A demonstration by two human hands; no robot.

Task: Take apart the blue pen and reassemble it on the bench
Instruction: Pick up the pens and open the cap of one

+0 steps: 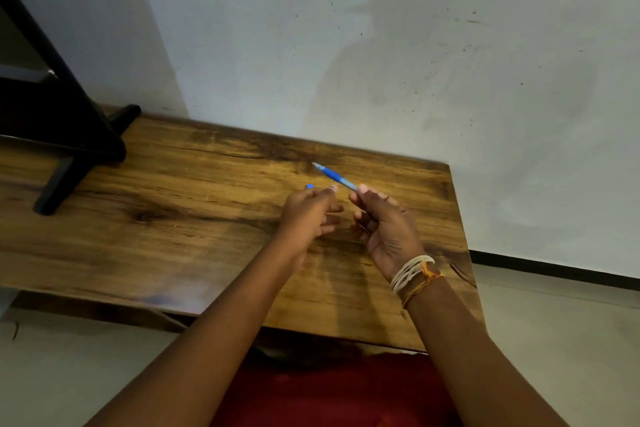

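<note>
The blue pen (334,176) is held in my right hand (382,224), its tip pointing up and to the left over the wooden bench (173,218). My thumb and fingers pinch the pen's rear part, which is hidden inside the hand. My left hand (310,213) hovers just left of the right one. A small blue piece (310,186) shows at the fingertips of my left hand; whether the fingers hold it or it lies on the bench I cannot tell.
A black stand (69,135) rests on the bench's far left. A white wall (381,45) rises right behind the bench. The bench's right edge (464,236) lies close to my right wrist, with floor beyond. Red cloth (329,392) is at the bottom.
</note>
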